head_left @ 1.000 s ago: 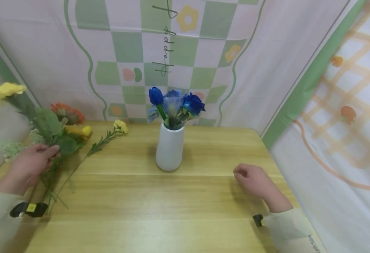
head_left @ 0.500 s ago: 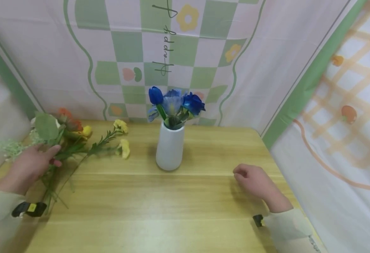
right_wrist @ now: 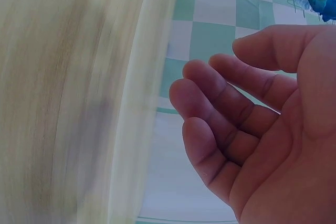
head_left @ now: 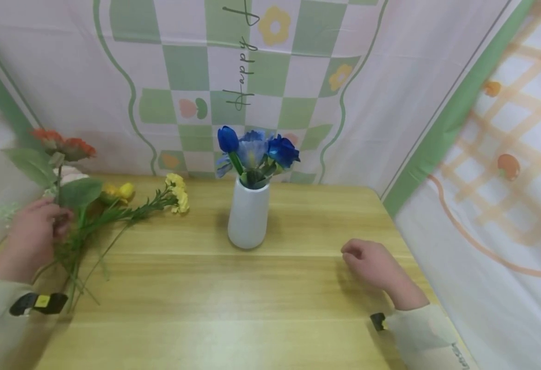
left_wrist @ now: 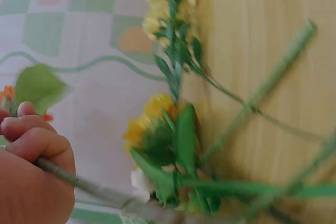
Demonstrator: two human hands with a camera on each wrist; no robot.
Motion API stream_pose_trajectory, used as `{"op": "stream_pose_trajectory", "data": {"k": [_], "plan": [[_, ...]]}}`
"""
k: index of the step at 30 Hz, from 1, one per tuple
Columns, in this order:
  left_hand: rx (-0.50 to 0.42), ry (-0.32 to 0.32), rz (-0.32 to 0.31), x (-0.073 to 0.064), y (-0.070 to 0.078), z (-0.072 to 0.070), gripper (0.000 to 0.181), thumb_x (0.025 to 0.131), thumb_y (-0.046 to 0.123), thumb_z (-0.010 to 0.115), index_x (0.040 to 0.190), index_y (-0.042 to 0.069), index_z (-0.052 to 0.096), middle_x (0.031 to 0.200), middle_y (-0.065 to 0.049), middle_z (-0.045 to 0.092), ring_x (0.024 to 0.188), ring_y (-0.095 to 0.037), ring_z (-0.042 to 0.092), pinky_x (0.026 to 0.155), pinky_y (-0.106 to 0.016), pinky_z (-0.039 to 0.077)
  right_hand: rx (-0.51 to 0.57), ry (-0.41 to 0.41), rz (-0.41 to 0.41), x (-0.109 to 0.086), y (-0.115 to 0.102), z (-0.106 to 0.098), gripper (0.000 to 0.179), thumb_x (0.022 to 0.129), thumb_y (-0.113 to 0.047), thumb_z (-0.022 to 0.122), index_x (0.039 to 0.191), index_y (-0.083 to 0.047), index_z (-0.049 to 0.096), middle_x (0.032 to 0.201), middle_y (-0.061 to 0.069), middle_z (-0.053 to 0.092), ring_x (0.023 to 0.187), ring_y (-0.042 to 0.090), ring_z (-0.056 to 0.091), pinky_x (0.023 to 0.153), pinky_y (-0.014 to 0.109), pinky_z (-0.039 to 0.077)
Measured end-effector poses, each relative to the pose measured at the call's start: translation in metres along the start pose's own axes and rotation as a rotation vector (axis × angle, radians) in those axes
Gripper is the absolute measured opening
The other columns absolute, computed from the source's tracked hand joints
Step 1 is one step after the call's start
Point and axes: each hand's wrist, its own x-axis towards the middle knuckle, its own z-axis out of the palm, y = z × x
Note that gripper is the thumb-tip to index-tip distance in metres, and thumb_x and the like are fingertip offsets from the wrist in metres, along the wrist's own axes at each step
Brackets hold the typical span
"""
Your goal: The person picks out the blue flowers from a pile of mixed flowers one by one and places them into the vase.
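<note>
1. Two hands here. The left grip has its fingers wrapped around one thick greenish stem, up near the counter's back left corner.
2. Above that grip, two shaggy orange blooms stick up, with a couple of broad, smooth leaves. Can't tell if both blooms share the stem.
3. Right grip: just one loose, half-curled hand near the counter's right edge, nothing in it.
4. One smooth white vase, narrower at the top, standing mid-counter toward the back edge. I count three main blue heads in it: tulip, rose and a paler ruffled one.
5. Along the wood-grain counter's left side: crossing thin stems, crinkly pale yellow clusters, and one golden flower. Exact stem count's a tangle, sorry.
</note>
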Motion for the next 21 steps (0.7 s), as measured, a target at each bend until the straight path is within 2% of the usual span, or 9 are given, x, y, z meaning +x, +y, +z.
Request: {"op": "stream_pose_trajectory", "data": {"k": [1,4,5,7,9,14,16,19,21], "plan": [[-0.066,-0.027,0.015,0.001,0.000,0.002,0.035,0.098,-0.011,0.032,0.071,0.006,0.044,0.070,-0.006,0.060,0.052,-0.013,0.050,0.040,-0.025,0.026,0.000,0.000,0.000,0.000,0.000,0.000,0.018,0.097,-0.013,0.061,0.109,-0.004,0.070,0.100,0.006,0.070,0.092,0.026,0.065,0.082,0.052,0.054],[-0.174,-0.129,0.077,0.001,0.000,0.009,0.034,0.094,-0.019,0.023,0.070,0.001,0.038,0.075,-0.011,0.061,0.056,-0.016,0.051,0.042,-0.025,0.029,0.002,-0.001,-0.002,0.000,-0.002,0.000,0.018,0.097,-0.013,0.061,0.110,-0.003,0.070,0.100,0.006,0.070,0.091,0.026,0.065,0.081,0.051,0.054],[-0.195,-0.155,0.093,0.001,0.000,0.012,0.034,0.095,-0.020,0.023,0.072,0.000,0.039,0.078,-0.012,0.063,0.059,-0.017,0.053,0.043,-0.024,0.035,0.001,-0.001,-0.004,0.000,-0.002,0.000,0.018,0.097,-0.013,0.061,0.110,-0.003,0.070,0.100,0.006,0.070,0.091,0.025,0.065,0.081,0.051,0.054],[-0.212,-0.174,0.109,0.001,0.002,0.018,0.034,0.097,-0.020,0.028,0.078,-0.003,0.051,0.084,-0.015,0.067,0.066,-0.020,0.059,0.051,-0.025,0.049,0.007,0.001,-0.005,0.001,-0.004,-0.001,0.018,0.097,-0.013,0.061,0.110,-0.003,0.070,0.100,0.006,0.070,0.090,0.025,0.065,0.080,0.051,0.055],[-0.204,-0.190,0.126,0.000,0.004,0.026,0.034,0.099,-0.018,0.033,0.086,-0.005,0.061,0.089,-0.017,0.069,0.071,-0.022,0.064,0.058,-0.027,0.054,0.014,0.001,-0.005,0.002,-0.006,-0.001,0.018,0.097,-0.013,0.061,0.110,-0.003,0.070,0.099,0.005,0.070,0.090,0.024,0.065,0.080,0.050,0.055],[-0.060,-0.202,0.148,-0.010,0.015,0.047,0.021,0.103,-0.008,0.042,0.092,-0.006,0.060,0.097,-0.017,0.072,0.086,-0.023,0.071,0.074,-0.028,0.058,0.025,-0.002,-0.008,0.002,-0.010,-0.002,0.019,0.097,-0.014,0.061,0.111,-0.004,0.069,0.100,0.005,0.070,0.090,0.023,0.065,0.080,0.049,0.055],[-0.034,-0.235,0.150,-0.014,0.019,0.056,0.015,0.103,-0.006,0.044,0.094,-0.006,0.056,0.102,-0.016,0.072,0.092,-0.024,0.071,0.081,-0.029,0.057,0.023,0.000,-0.012,0.001,-0.012,-0.002,0.019,0.097,-0.014,0.061,0.111,-0.004,0.069,0.101,0.004,0.070,0.090,0.022,0.065,0.079,0.048,0.055],[0.053,-0.273,0.172,-0.023,0.022,0.070,0.014,0.103,-0.005,0.044,0.112,-0.005,0.055,0.112,-0.011,0.070,0.100,-0.021,0.069,0.088,-0.030,0.054,0.022,0.006,-0.025,-0.004,-0.015,-0.001,0.017,0.097,-0.013,0.062,0.110,-0.005,0.070,0.101,0.003,0.070,0.090,0.021,0.065,0.079,0.046,0.056],[0.038,-0.308,0.202,-0.029,0.021,0.081,0.024,0.103,-0.008,0.043,0.123,-0.004,0.055,0.118,-0.010,0.067,0.103,-0.022,0.068,0.091,-0.030,0.052,0.028,0.007,-0.036,-0.007,-0.019,0.000,0.016,0.096,-0.012,0.063,0.109,-0.005,0.070,0.100,0.002,0.070,0.090,0.020,0.065,0.078,0.045,0.056]]}}
